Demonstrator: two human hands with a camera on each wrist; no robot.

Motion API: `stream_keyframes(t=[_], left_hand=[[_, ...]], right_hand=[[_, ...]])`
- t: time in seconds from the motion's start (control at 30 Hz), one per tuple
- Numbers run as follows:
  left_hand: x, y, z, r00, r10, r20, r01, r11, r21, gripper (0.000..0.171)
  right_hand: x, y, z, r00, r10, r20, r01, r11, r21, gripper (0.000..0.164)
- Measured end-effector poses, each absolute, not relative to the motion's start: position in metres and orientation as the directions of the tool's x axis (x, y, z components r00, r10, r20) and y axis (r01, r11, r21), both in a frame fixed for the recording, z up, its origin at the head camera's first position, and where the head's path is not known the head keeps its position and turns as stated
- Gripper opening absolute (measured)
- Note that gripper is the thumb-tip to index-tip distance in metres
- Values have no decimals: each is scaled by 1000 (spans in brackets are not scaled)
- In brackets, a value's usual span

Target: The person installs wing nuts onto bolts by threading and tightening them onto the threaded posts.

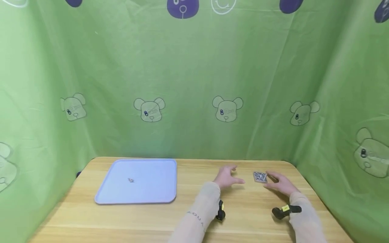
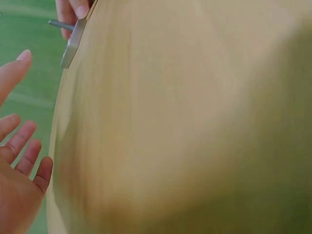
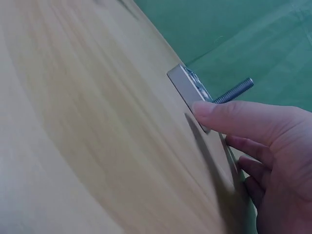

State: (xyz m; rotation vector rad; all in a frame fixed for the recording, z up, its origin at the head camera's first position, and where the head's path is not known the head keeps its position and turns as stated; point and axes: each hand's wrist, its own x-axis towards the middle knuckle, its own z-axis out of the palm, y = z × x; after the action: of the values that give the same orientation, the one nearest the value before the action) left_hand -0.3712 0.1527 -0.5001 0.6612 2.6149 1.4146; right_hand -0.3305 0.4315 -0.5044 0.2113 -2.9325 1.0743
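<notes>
A flat square metal block (image 1: 260,177) with a patterned top lies at the right of the wooden table. My right hand (image 1: 282,185) pinches its near-right side, thumb on one edge; in the right wrist view the thumb (image 3: 209,111) presses the block's side. A threaded bolt (image 3: 236,91) stands up from the block's top face. To the left of the block, my left hand (image 1: 226,177) is held with fingers apart and nothing in it. The left wrist view shows that hand's spread fingers (image 2: 29,151) near the block (image 2: 73,46).
On the table's left side lies a pale blue tray (image 1: 146,195) with a low rim. A cluster of tiny pieces (image 1: 131,180) sits on it. Green curtains (image 1: 188,138) hang around the table's back and sides.
</notes>
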Motion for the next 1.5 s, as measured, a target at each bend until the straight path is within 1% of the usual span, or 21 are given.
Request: stream_keyframes(t=[0.13,0.33,0.57,0.7,0.8,0.9,1.13,1.27,1.5], left_hand=[[-368,163,-503,-914,394,93,287,470,835,76],[-361,175,-504,-911,403,84,299,507,809,73],[-355,174,-505,-919,392,38,255,520,815,68],[-355,174,-505,-917,394,55,278,535,798,67],[-355,176,-507,-915,393,92,319,564,762,68],[-354,177,-507,-917,383,109,335,595,730,68],[-347,175,-507,-924,371,96,330,640,694,67],[-344,174,-508,-929,355,105,326,649,688,63],[-340,167,-508,-934,338,117,324,660,678,57]], right_hand=[[-333,427,-507,-991,-123,59,-130,735,-665,73],[-333,427,-509,-991,-118,61,-128,731,-670,69],[-328,421,-507,-991,-118,70,-134,732,-668,66],[-326,414,-505,-989,-131,68,-143,725,-673,64],[-325,407,-505,-987,-140,76,-155,724,-672,63],[-323,399,-505,-984,-151,93,-174,720,-672,61],[-318,381,-507,-977,-168,128,-210,693,-690,59],[-313,375,-509,-975,-175,135,-219,691,-688,56],[-309,366,-512,-979,-166,117,-200,698,-687,56]])
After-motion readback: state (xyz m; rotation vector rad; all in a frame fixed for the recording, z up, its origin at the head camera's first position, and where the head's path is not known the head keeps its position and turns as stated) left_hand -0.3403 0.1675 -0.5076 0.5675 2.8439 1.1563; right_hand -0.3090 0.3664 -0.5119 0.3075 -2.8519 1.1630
